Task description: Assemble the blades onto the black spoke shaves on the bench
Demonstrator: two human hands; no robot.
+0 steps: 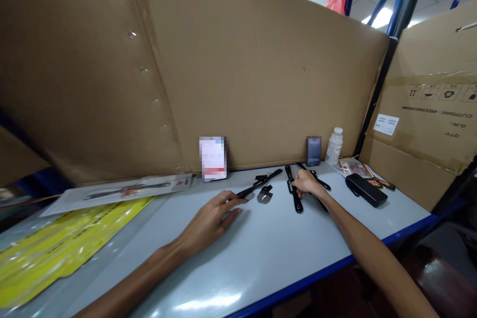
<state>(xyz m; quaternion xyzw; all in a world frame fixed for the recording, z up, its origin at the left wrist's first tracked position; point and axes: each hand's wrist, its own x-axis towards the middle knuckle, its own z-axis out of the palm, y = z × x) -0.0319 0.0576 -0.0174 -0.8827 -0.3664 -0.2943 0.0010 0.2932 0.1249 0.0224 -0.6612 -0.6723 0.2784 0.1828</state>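
Note:
Several black-handled kitchen tools lie near the back of a grey table [261, 253]. My left hand [210, 221] rests flat on the table with fingers stretched out, its fingertips touching the end of a long black tool [261, 184]. A small pizza-cutter-like tool [265, 195] lies just beside it. My right hand [306, 182] is curled over a black-handled tool [294, 191], fingers closed on its handle. Another black tool [323, 184] lies under and to the right of that hand.
A tall cardboard sheet [223, 69] walls off the back. A white bottle [334, 146], a black case [366, 190], printed leaflets [352, 165] and a large carton [428, 124] are on the right. Yellow packaging [55, 248] and a carded knife pack [119, 193] lie left.

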